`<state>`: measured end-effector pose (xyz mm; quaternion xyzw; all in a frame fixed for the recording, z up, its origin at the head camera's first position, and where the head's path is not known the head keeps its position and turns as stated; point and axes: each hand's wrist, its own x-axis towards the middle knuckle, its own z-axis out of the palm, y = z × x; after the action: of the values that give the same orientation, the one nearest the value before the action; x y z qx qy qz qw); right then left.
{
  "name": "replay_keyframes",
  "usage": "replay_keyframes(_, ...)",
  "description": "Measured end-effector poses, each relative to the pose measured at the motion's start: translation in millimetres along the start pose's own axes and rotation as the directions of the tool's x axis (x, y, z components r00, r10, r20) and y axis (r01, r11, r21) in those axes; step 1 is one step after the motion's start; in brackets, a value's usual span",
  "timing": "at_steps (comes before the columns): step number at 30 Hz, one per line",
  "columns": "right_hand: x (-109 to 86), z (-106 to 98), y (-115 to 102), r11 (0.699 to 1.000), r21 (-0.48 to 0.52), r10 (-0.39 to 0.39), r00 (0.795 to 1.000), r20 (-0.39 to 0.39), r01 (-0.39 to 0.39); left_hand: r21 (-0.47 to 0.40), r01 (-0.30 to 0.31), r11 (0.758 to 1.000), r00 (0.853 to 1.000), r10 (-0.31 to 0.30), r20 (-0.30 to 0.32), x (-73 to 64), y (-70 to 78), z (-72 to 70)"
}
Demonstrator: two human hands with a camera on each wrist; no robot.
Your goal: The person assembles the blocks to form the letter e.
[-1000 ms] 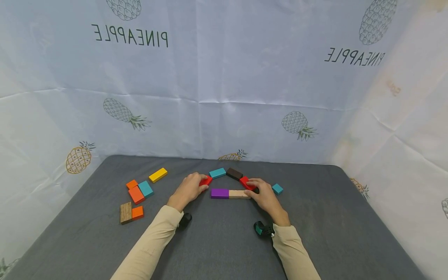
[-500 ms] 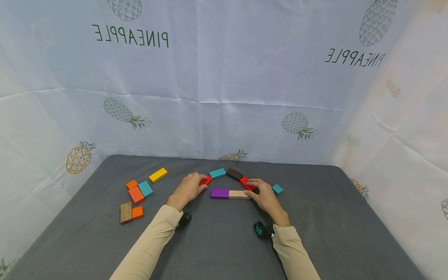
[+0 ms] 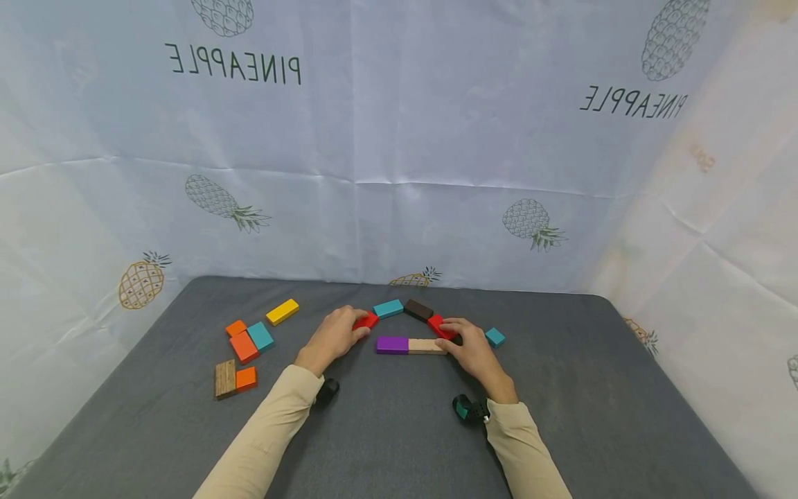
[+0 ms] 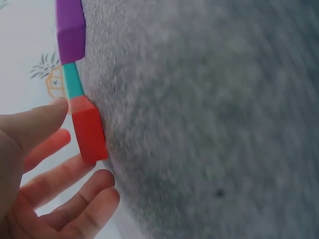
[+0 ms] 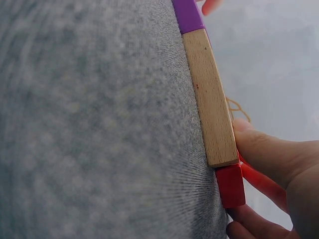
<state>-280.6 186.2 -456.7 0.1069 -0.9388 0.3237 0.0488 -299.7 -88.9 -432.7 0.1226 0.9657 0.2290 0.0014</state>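
Note:
In the head view my left hand (image 3: 333,337) holds a red block (image 3: 369,320) at the left end of an arc of blocks. The left wrist view shows the thumb at one end of this red block (image 4: 88,129) and a finger at the other. My right hand (image 3: 472,352) grips a second red block (image 3: 439,326) at the arc's right end, its thumb beside the plain wooden block (image 3: 426,346). Between the red blocks lie a teal block (image 3: 388,308) and a dark brown block (image 3: 418,310). A purple block (image 3: 392,345) adjoins the plain one end to end.
Left on the grey table (image 3: 399,443) lie a yellow block (image 3: 282,312), a teal block (image 3: 260,337), several orange blocks (image 3: 244,346) and a brown wood-grain block (image 3: 225,379). Right of my right hand sits a small teal block (image 3: 495,337). A pineapple-print cloth (image 3: 399,229) hangs behind.
My left hand and forearm have shifted very slightly to the left. The right hand and the blocks stay in place.

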Motion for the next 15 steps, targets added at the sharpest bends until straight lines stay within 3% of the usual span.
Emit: replay_keyframes(15, -1.4, -0.4, 1.9, 1.0, 0.009, -0.03, 1.0, -0.009, 0.03, 0.042, -0.014, 0.999, 0.997, 0.017, -0.075, -11.1, -40.2, -22.6)
